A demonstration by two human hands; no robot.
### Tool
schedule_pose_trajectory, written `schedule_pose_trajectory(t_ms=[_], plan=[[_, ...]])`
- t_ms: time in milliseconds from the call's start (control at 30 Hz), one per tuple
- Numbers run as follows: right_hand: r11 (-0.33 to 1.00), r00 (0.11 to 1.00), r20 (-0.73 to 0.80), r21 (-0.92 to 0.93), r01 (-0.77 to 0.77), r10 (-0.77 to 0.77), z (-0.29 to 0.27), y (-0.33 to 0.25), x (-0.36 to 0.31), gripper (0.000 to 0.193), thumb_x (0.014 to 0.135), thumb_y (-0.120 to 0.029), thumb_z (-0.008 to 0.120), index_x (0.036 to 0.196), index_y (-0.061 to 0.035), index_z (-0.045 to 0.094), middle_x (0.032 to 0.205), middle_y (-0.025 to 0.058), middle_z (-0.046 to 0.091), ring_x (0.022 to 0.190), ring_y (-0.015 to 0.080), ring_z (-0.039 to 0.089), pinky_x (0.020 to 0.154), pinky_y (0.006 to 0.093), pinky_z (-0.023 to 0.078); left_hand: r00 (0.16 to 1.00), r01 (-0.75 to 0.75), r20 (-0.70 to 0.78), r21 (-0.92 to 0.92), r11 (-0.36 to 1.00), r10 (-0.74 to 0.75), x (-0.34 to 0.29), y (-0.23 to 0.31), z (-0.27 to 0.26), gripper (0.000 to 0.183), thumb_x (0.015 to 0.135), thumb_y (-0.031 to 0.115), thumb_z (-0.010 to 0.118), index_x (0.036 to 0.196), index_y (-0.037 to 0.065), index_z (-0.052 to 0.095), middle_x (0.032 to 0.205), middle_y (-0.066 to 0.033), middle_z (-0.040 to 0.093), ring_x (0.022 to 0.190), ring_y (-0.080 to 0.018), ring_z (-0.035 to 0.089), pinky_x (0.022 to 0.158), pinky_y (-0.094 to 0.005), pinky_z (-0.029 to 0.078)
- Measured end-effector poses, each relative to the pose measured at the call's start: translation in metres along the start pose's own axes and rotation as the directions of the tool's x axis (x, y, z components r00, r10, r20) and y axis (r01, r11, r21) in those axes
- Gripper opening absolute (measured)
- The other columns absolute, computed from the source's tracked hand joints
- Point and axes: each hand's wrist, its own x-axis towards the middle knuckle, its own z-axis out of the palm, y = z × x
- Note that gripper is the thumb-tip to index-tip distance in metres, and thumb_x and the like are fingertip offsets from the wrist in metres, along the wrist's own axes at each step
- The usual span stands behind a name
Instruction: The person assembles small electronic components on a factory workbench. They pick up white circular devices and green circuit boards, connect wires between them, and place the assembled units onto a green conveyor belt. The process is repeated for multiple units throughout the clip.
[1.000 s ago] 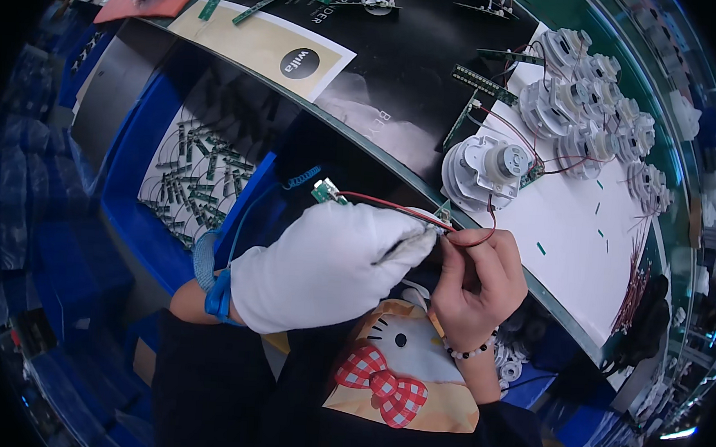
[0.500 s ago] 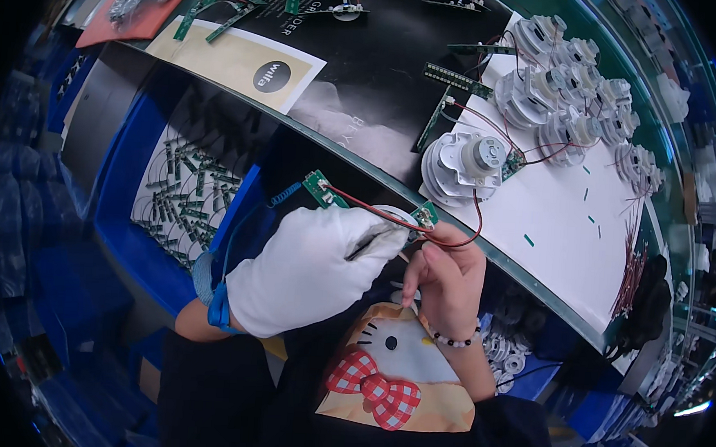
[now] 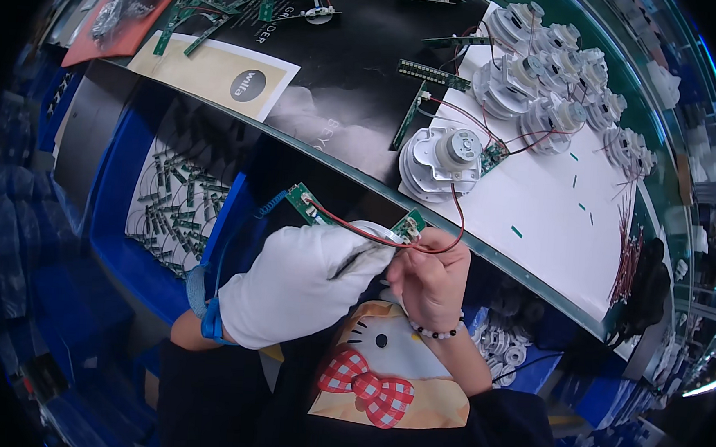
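Note:
My left hand (image 3: 293,281), in a white glove with a blue wrist strap, is closed round a green circuit board (image 3: 300,202) whose end sticks out past the fingers. A smaller green board (image 3: 408,226) shows between my two hands. Red and dark wires (image 3: 349,227) run from the first board across the glove to my right fingers, then loop up to a white motor unit (image 3: 443,167) on the bench edge. My bare right hand (image 3: 435,281), wearing a beaded bracelet, pinches the wires beside the small board. Its fingertips partly hide what they grip.
Several more white motor units (image 3: 548,124) stand on white paper (image 3: 538,226) at the right. Green boards with wires (image 3: 232,7) lie at the far left of the bench. Below the bench edge, a blue bin (image 3: 117,209) holds many small boards. Red wires (image 3: 624,264) bundle at right.
The whole view has shifted, so bench and hands appear farther left. My right fingers have drawn closer together at the wires. The left hand keeps its hold on the circuit board.

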Motion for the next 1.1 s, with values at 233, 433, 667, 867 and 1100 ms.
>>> schedule_pose_trajectory(t_ms=[233, 433, 667, 867, 1100], plan=[[0.85, 0.948, -0.044, -0.432, -0.303, 0.315, -0.002, -0.047, 0.012, 0.017, 0.083, -0.003, 0.056, 0.098, 0.0059, 0.058, 0.08, 0.0124, 0.064, 0.062, 0.0146, 0.063, 0.053, 0.0238, 0.053, 0.996, 0.087, -0.018, 0.0, 0.996, -0.087, -0.003, -0.01, -0.006, 0.013, 0.081, 0.008, 0.063, 0.091, 0.0, 0.064, 0.059, -0.0047, 0.057, 0.047, -0.0111, 0.055, 0.043, -0.023, 0.041], [-0.139, 0.929, 0.225, -0.972, 0.191, -0.293, 0.004, -0.123, 0.089, 0.019, 0.077, -0.015, 0.066, 0.069, 0.0018, 0.065, 0.056, 0.0113, 0.061, 0.047, 0.0156, 0.058, 0.047, 0.0259, 0.043, 0.998, 0.059, -0.03, -0.013, 0.998, -0.059, 0.002, -0.009, -0.011, 0.013, 0.078, 0.006, 0.065, 0.09, 0.002, 0.064, 0.061, -0.0101, 0.059, 0.05, -0.019, 0.057, 0.046, -0.0259, 0.043], [0.341, 0.975, 0.049, -0.932, 0.123, -0.218, -0.008, -0.103, 0.119, 0.03, 0.074, -0.012, 0.069, 0.096, 0.0053, 0.06, 0.067, 0.011, 0.066, 0.061, 0.014, 0.064, 0.058, 0.0228, 0.048, 0.994, 0.107, 0.019, -0.095, 0.99, -0.105, 0.007, -0.008, -0.015, 0.013, 0.083, 0.007, 0.061, 0.095, 0.002, 0.063, 0.058, -0.0051, 0.057, 0.047, -0.0092, 0.054, 0.044, -0.0235, 0.042], [0.633, 0.931, 0.161, -0.694, 0.343, -0.329, 0.01, -0.116, 0.111, 0.019, 0.081, 0.001, 0.06, 0.098, 0.0073, 0.061, 0.086, 0.0111, 0.065, 0.076, 0.0127, 0.063, 0.07, 0.0223, 0.05, 0.992, 0.123, -0.01, -0.108, 0.987, -0.125, 0.009, -0.003, -0.021, 0.015, 0.085, 0.011, 0.061, 0.094, -0.001, 0.064, 0.063, -0.0006, 0.059, 0.05, -0.004, 0.052, 0.045, -0.019, 0.041], [0.309, 0.753, 0.4, -0.734, 0.605, -0.523, 0.042, -0.123, 0.097, 0.013, 0.078, 0.001, 0.062, 0.091, 0.0019, 0.066, 0.08, 0.0084, 0.064, 0.07, 0.0123, 0.062, 0.064, 0.0216, 0.048, 0.999, -0.003, -0.052, -0.029, 1.0, 0.001, 0.008, -0.01, -0.016, 0.014, 0.085, 0.01, 0.061, 0.093, 0.0, 0.064, 0.061, 0.0002, 0.058, 0.049, -0.004, 0.052, 0.045, -0.0191, 0.041]])
